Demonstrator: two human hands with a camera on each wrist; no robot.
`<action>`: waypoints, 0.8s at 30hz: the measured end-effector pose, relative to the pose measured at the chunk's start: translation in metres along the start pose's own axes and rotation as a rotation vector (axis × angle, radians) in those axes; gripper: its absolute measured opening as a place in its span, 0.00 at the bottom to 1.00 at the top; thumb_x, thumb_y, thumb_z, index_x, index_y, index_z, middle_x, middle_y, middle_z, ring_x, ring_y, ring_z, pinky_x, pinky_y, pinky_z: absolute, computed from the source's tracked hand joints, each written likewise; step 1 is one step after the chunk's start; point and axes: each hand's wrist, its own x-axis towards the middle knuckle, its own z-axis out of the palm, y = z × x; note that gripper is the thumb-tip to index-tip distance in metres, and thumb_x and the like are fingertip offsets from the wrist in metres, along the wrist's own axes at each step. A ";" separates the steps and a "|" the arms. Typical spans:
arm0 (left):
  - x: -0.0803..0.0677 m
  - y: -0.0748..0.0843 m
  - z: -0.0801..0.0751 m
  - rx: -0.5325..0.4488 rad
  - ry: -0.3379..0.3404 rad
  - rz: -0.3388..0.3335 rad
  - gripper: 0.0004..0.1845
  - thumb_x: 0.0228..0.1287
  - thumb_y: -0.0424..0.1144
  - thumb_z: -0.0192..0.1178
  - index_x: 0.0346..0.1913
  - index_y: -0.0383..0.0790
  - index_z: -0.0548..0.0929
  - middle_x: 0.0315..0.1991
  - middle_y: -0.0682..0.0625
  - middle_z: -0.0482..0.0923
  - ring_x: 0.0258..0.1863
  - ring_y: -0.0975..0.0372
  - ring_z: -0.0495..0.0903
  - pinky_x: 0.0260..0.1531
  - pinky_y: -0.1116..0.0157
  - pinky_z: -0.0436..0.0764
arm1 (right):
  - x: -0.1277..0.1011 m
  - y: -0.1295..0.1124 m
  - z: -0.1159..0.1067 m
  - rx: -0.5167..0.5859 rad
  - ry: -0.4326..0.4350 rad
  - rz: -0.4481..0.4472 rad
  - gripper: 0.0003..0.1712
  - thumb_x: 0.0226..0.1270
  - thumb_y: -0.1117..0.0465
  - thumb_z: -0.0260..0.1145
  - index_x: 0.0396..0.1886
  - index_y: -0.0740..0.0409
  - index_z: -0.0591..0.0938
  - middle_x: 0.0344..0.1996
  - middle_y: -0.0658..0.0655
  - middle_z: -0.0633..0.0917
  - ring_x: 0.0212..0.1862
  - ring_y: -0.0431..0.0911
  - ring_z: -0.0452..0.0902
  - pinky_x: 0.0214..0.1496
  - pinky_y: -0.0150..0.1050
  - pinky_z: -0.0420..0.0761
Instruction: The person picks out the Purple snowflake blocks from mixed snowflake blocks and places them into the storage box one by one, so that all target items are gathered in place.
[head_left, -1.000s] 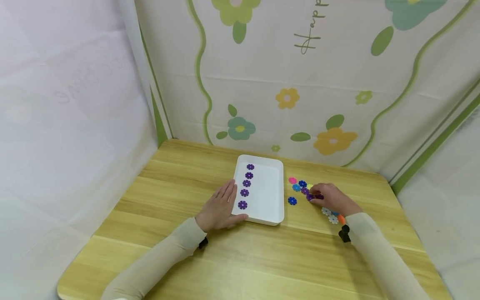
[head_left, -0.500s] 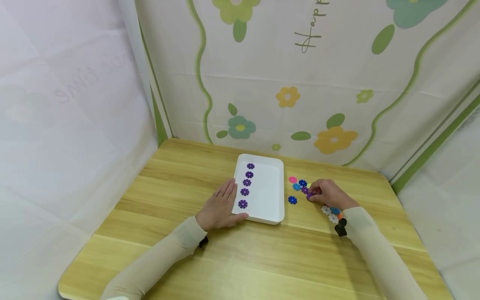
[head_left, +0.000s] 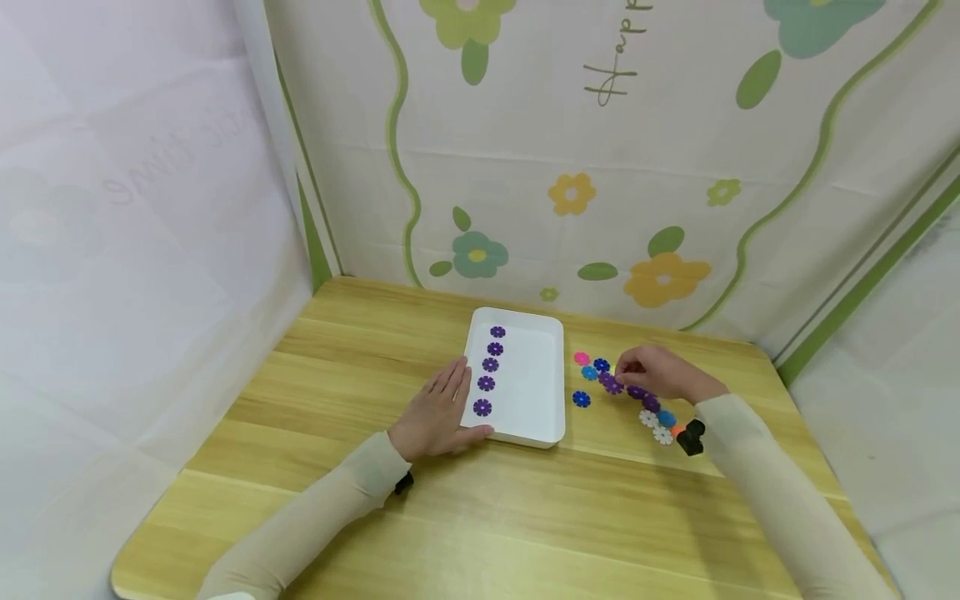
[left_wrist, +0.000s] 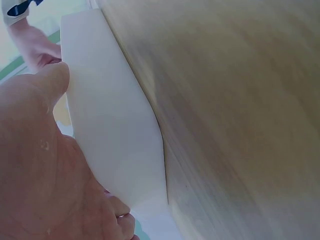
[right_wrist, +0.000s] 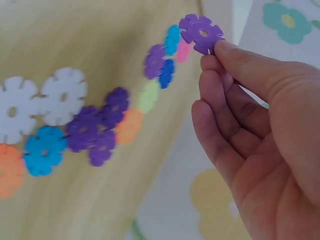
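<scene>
Head view looks down and forward from above the surface (head_left: 525, 517), far enough back to take in both forearms and the backdrop beyond. Left wrist view sits right against the left hand (left_wrist: 40, 170), looking along the palm at the white tray (left_wrist: 110, 125) wall, very close. Right wrist view hugs the right hand (right_wrist: 250, 125), facing past its fingertips. Both wrist views share with the head view the tray (head_left: 525, 392) and the scattered flower discs (right_wrist: 95, 130).
</scene>
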 end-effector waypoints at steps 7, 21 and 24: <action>-0.003 0.002 -0.002 -0.002 -0.017 -0.006 0.57 0.75 0.73 0.48 0.82 0.24 0.52 0.85 0.31 0.45 0.86 0.42 0.47 0.84 0.46 0.54 | 0.003 -0.040 -0.017 -0.018 -0.026 -0.033 0.10 0.81 0.64 0.63 0.39 0.56 0.89 0.32 0.48 0.88 0.28 0.41 0.75 0.34 0.33 0.79; -0.002 0.001 -0.005 0.005 -0.003 -0.005 0.57 0.75 0.74 0.47 0.82 0.24 0.52 0.85 0.31 0.45 0.86 0.42 0.48 0.84 0.46 0.55 | 0.041 -0.102 -0.011 -0.111 -0.097 -0.145 0.09 0.79 0.62 0.66 0.34 0.54 0.87 0.27 0.45 0.84 0.22 0.37 0.71 0.30 0.33 0.76; -0.001 0.002 -0.004 0.005 0.001 -0.002 0.57 0.75 0.74 0.47 0.82 0.24 0.52 0.85 0.31 0.45 0.86 0.42 0.48 0.84 0.46 0.56 | 0.050 -0.112 -0.002 -0.130 -0.119 -0.169 0.09 0.78 0.63 0.67 0.34 0.55 0.87 0.28 0.48 0.85 0.25 0.38 0.71 0.33 0.32 0.76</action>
